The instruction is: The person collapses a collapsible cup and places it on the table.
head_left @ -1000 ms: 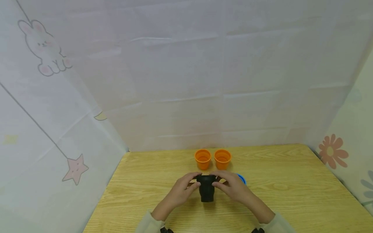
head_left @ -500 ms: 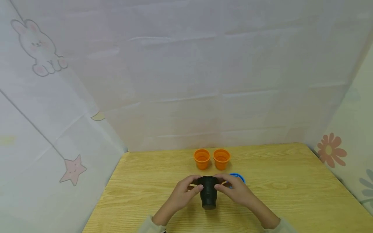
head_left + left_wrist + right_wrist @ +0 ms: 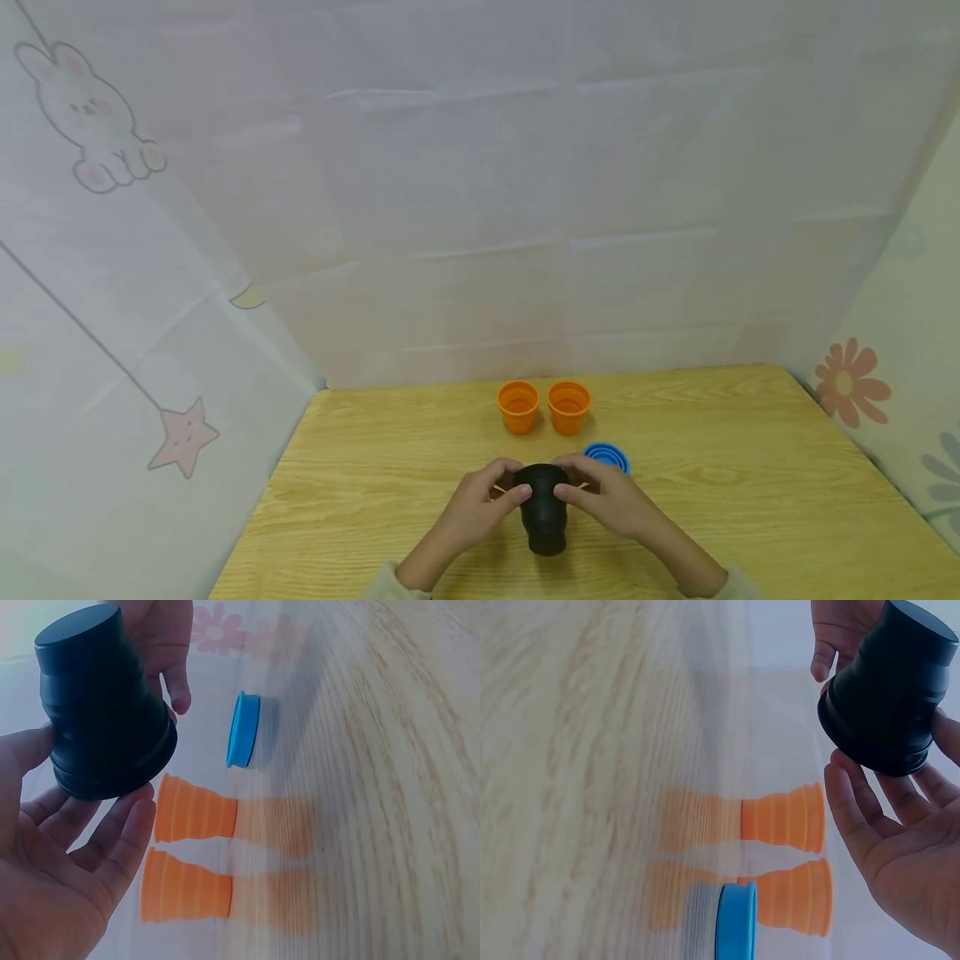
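Both hands hold a black collapsible cup (image 3: 545, 508) above the table, one on each side near its wide rim. The cup is extended and tilted, its narrow base toward the person and its mouth facing away. My left hand (image 3: 480, 508) pinches the left side, thumb on the near wall and fingers at the rim, as the left wrist view shows. On the opposite side my right hand (image 3: 609, 500) grips it likewise, thumb on the wall. The inside of the black cup is hidden. Just beyond the right hand lies a blue collapsible cup (image 3: 606, 455), folded flat.
Two extended orange cups, a left one (image 3: 518, 408) and a right one (image 3: 569, 408), stand upright side by side toward the back of the wooden table (image 3: 360, 467). A pale printed cloth (image 3: 450, 208) hangs behind and along the sides.
The black cup has come closer to the person and tipped, so its base now points more toward the person. Both hands moved with it, uncovering more of the blue cup.
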Motion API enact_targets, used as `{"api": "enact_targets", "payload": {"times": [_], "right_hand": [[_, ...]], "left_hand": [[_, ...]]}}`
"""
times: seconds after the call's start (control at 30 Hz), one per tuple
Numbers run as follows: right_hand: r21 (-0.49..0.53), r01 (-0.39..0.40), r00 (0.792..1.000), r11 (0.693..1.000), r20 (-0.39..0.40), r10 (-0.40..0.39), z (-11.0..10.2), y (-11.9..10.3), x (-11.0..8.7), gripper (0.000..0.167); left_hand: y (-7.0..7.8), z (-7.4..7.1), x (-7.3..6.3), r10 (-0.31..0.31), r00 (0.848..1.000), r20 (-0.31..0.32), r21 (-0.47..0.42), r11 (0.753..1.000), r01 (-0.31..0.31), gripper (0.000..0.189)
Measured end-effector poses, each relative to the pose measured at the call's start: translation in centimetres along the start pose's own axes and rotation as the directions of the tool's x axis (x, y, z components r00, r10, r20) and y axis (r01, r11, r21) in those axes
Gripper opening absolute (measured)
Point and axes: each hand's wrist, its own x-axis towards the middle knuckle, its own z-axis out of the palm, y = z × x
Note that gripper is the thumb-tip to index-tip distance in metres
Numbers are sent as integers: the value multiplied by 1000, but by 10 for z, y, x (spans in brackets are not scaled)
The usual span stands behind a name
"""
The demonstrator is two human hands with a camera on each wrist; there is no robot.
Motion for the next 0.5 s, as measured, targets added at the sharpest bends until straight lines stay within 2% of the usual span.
{"api": "enact_targets", "payload": {"times": [0.2, 0.5], "right_hand": [[-5, 1, 1000, 1000, 15, -1, 0, 0, -2, 32], [-51, -11, 1000, 999, 9, 12, 1, -5, -5, 29]], "left_hand": [[5, 2, -2, -1, 1000, -4, 8, 1000, 1, 25], [0, 6, 0, -4, 1000, -15, -7, 1000, 4, 26]]}}
